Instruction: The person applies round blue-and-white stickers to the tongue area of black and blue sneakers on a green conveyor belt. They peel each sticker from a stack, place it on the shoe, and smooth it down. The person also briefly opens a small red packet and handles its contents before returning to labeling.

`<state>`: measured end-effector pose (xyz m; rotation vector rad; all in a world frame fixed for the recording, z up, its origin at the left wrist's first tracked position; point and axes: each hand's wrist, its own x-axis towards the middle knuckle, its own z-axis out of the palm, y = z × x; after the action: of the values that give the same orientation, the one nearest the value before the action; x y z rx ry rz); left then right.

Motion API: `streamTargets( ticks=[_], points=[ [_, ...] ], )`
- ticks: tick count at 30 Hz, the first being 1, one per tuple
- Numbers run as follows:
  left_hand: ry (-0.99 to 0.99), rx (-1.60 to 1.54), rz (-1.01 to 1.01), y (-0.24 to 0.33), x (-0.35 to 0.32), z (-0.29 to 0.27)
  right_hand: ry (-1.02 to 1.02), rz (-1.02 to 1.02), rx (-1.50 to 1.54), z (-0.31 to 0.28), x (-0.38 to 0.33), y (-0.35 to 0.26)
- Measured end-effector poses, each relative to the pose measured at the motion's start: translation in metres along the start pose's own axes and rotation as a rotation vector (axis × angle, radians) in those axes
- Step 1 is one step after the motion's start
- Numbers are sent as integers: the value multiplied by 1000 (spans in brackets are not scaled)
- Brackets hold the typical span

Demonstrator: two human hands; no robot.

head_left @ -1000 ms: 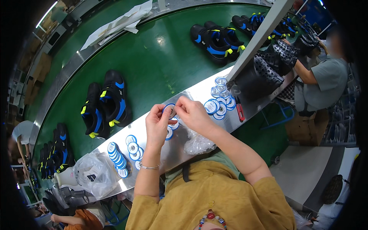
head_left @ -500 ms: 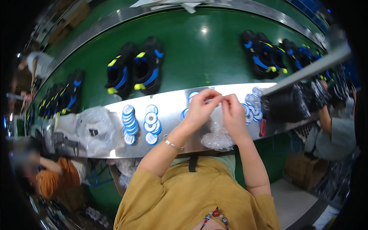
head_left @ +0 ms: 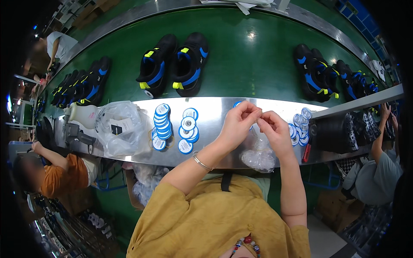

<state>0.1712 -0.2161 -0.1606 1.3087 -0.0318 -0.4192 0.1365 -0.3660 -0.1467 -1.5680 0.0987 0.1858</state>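
Observation:
My left hand [head_left: 238,124] and my right hand [head_left: 276,132] meet above the metal bench, thumbs and forefingers pinched together. Whatever is between the fingertips is too small to name. Just below them lies a crumpled bundle of clear plastic [head_left: 258,159]. To the left are a stack of round blue-and-white tags [head_left: 162,122] and a second overlapping row of round tags [head_left: 188,130]. More round tags [head_left: 302,122] lie in a pile to the right of my right hand, and the blue rim of another [head_left: 237,104] peeks out behind my left hand.
A red-handled tool [head_left: 306,153] and black bags [head_left: 333,133] lie at right, under a slanting metal bar [head_left: 361,100]. A clear plastic bag [head_left: 129,144] and a grey gun-shaped tool [head_left: 81,136] sit at left. Black-and-blue shoes [head_left: 189,64] stand on the green belt [head_left: 241,56]; people work at both sides.
My view has turned, so the bench and shoes sit farther right in the picture. Both hands stay pinched together, with the right hand slightly lower against the left.

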Motion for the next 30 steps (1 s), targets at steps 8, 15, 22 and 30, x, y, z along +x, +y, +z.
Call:
streamTargets(
  ticks=[8, 15, 22, 30],
  points=[
    [1, 325, 248, 17, -25, -29, -90, 86, 7, 9, -6, -7],
    [420, 1134, 307, 41, -40, -130, 68, 107, -11, -21, -10, -6],
    [380, 1563, 11, 34, -67, -199, 83, 128, -27, -21, -11, -4],
    [294, 1527, -69, 37, -68, -199, 110, 208, -21, -23, -12, -13]
  ],
)
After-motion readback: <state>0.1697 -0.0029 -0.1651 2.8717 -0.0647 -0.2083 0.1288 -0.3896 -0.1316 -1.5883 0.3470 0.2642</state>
